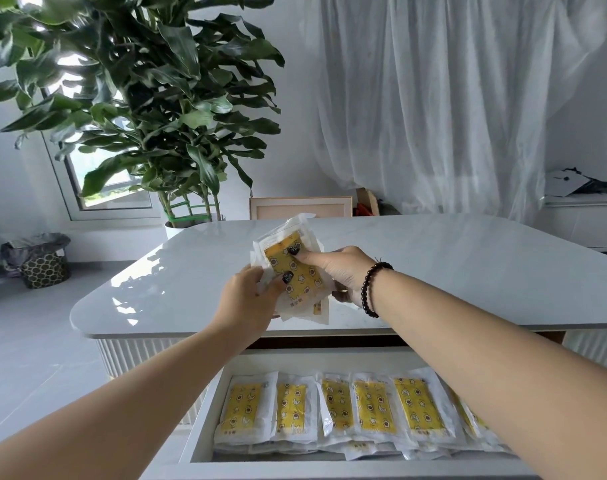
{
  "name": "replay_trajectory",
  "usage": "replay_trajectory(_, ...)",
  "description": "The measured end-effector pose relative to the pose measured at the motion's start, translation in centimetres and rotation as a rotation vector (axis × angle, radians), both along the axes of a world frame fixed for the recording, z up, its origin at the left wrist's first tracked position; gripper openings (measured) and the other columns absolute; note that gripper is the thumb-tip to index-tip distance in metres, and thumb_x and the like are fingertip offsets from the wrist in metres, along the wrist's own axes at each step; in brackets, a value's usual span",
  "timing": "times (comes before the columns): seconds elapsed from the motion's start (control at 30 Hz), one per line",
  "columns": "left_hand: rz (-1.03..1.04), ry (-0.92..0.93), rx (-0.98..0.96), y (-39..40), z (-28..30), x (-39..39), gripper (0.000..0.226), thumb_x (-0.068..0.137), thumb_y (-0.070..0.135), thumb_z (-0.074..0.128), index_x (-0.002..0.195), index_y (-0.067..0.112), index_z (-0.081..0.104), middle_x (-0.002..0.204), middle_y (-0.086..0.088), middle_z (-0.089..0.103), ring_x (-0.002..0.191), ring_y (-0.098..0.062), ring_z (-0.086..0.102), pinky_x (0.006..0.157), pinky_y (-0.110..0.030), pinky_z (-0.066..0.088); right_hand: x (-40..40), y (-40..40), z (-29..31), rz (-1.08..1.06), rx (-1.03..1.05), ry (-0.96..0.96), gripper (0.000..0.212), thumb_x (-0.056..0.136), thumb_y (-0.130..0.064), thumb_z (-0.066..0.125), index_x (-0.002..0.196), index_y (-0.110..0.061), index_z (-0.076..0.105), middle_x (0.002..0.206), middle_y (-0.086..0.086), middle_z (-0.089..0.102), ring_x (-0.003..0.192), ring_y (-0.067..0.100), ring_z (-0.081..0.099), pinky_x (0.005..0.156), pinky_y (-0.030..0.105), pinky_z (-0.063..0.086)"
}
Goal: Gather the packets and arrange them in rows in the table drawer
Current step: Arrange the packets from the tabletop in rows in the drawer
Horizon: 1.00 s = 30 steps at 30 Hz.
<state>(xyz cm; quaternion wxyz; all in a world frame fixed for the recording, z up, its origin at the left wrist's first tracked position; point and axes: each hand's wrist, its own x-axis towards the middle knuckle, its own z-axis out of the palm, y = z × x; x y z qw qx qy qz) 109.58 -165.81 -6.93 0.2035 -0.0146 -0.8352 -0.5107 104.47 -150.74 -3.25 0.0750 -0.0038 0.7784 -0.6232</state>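
Stack of packets (290,271): yellow-patterned sachets in clear wrap, held above the white desk (433,265) near its front edge, fanned and uneven. Left hand (250,299) grips the stack's lower left side, thumb laid across the top packet's face. Right hand (340,271) grasps the right side, thumb pressed on the upper part of the top packet, fingers behind. A dark beaded bracelet (373,289) sits on the right wrist.

Drawer (205,441): pulled open below the desk edge, white inside. One row of packets (333,407) lies across it, side by side and overlapping, long sides toward the viewer; the right end is hidden by the right forearm. More packets show partly beneath the row's front edge.

Surroundings: large leafy plant (149,98) behind the desk at left, white curtain (451,98) at right, patterned bag (42,265) on the floor at far left
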Motion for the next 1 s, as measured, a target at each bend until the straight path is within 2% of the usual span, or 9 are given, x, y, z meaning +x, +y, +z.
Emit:
replay_trajectory(0.13,-0.003,0.023,-0.037,0.1,0.0,-0.1,0.017,0.094,0.015,0.057,0.101,0.002,0.066,0.105,-0.01,0.06,0.093,-0.031,0.063,0.075,-0.047,0.059,-0.2,0.0,-0.2,0.014,-0.083,-0.023,0.064,0.057,-0.043,0.087,0.105,-0.009,0.06,0.104,0.01,0.071,0.098,0.026,0.066,0.063,0.029,0.045)
replay_trajectory(0.3,-0.004,0.005,0.01,0.7,-0.5,-0.2,0.015,0.095,0.014,0.057,0.101,0.004,0.065,0.107,-0.012,0.062,0.092,-0.029,0.064,0.066,-0.033,0.06,-0.2,-0.8,-0.5,0.048,-0.2,0.045,0.071,0.033,-0.042,0.09,0.093,-0.012,0.067,0.097,0.01,0.073,0.094,0.03,0.068,0.088,0.05,0.053)
replay_trajectory(0.4,0.011,-0.016,0.076,0.8,-0.4,-0.3,0.012,0.095,0.017,0.057,0.091,0.009,0.065,0.103,-0.014,0.066,0.087,-0.029,0.067,0.064,-0.033,0.06,-0.3,-0.9,-0.6,0.051,-0.243,0.068,0.05,0.049,-0.031,0.09,0.09,-0.013,0.067,0.097,0.012,0.073,0.093,0.032,0.069,0.086,0.053,0.053)
replay_trajectory(0.57,0.071,-0.014,0.135,1.1,0.4,-0.1,0.025,0.093,0.029,0.06,0.072,0.018,0.067,0.074,-0.006,0.068,0.075,-0.034,0.066,0.073,-0.047,0.059,-0.3,-0.5,0.0,0.067,-0.33,0.106,0.047,0.044,-0.019,0.091,0.086,-0.011,0.071,0.093,0.014,0.074,0.091,0.033,0.07,0.084,0.055,0.054)
replay_trajectory(0.63,0.093,-0.018,0.142,1.2,0.6,-0.2,0.03,0.094,0.031,0.058,0.07,0.015,0.067,0.07,-0.008,0.065,0.07,-0.034,0.061,0.072,-0.046,0.058,0.1,-0.4,0.2,0.082,-0.413,0.091,0.039,0.057,-0.003,0.086,0.092,-0.007,0.07,0.098,0.019,0.072,0.095,0.037,0.068,0.083,0.06,0.052)
replay_trajectory(0.7,0.099,-0.026,0.163,1.2,0.5,-0.2,0.034,0.094,0.034,0.057,0.072,0.011,0.068,0.073,-0.012,0.066,0.074,-0.04,0.063,0.074,-0.053,0.058,0.4,-0.3,0.2,0.095,-0.486,0.077,0.044,0.063,0.009,0.078,0.105,-0.001,0.066,0.106,0.024,0.068,0.1,0.04,0.066,0.085,0.062,0.05)
replay_trajectory(0.77,0.096,-0.025,0.16,1.2,0.6,-0.2,0.039,0.094,0.036,0.056,0.072,0.007,0.068,0.072,-0.012,0.065,0.07,-0.036,0.061,0.073,-0.057,0.056,0.5,-0.4,0.2,0.099,-0.544,0.068,0.052,0.066,0.016,0.072,0.115,0.005,0.06,0.112,0.028,0.065,0.103,0.042,0.064,0.086,0.061,0.05)
replay_trajectory(0.9,0.086,-0.013,0.134,1.4,0.8,-0.2,0.038,0.096,0.035,0.053,0.073,0.008,0.067,0.067,-0.006,0.061,0.065,-0.025,0.055,0.071,-0.048,0.056,0.7,-0.6,0.3,0.077,-0.577,0.02,0.056,0.065,0.015,0.074,0.118,0.01,0.056,0.11,0.029,0.065,0.097,0.04,0.066,0.08,0.061,0.052)
replay_trajectory(1.0,0.072,-0.035,0.231,1.6,0.7,-0.2,0.032,0.097,0.03,0.053,0.075,0.014,0.068,0.08,-0.011,0.067,0.076,-0.029,0.066,0.071,-0.044,0.06,0.0,-0.4,0.3,0.021,-0.527,0.022,0.058,0.061,0.01,0.079,0.115,0.009,0.058,0.108,0.025,0.067,0.094,0.037,0.068,0.076,0.059,0.055)
